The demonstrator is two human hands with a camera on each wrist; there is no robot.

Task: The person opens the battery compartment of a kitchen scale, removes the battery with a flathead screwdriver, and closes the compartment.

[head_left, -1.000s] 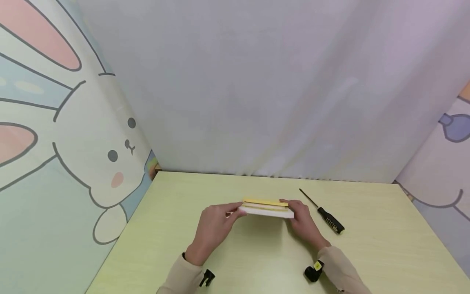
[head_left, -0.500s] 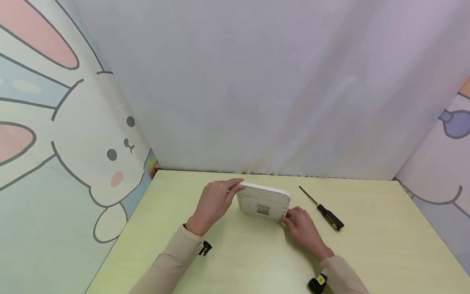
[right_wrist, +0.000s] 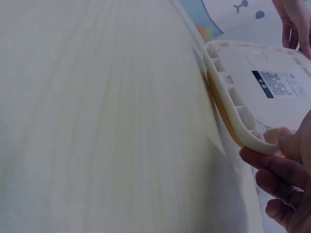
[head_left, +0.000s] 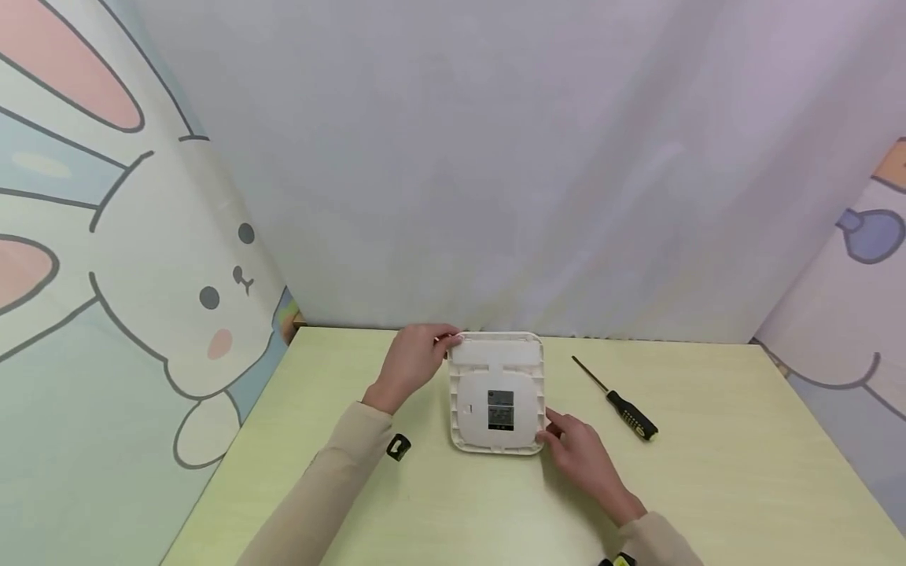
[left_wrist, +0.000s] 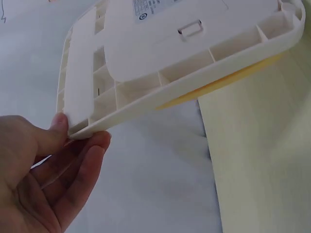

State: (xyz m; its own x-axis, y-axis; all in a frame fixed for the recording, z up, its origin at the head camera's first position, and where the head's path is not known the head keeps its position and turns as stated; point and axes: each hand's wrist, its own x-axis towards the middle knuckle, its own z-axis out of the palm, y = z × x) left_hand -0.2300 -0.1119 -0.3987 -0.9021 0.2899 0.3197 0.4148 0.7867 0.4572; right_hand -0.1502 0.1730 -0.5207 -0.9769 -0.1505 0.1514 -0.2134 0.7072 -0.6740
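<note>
A white square plastic device (head_left: 470, 428) is held up with its ribbed underside and dark label toward the head camera. My left hand (head_left: 410, 363) pinches its upper left corner between thumb and fingers. At the lower right edge, my right hand (head_left: 582, 456) grips it with thumb and fingers. In the left wrist view the thumb presses the rim of the white device (left_wrist: 141, 99), and a yellow layer (left_wrist: 218, 85) shows behind it. The right wrist view shows the right thumb on the corner of the device (right_wrist: 233, 104), fingers curled beneath.
A black screwdriver (head_left: 632, 414) lies on the table (head_left: 708, 440) to the right, its shaft pointing up and left. Behind the table hangs a pale curtain (head_left: 460, 173). A rabbit-patterned cloth (head_left: 163, 275) stands at the left, another patterned cloth (head_left: 835, 314) at the right.
The device has turned from edge-on to showing its full underside. My left hand has moved up and slightly left with its corner; my right hand has gone lower along the right edge.
</note>
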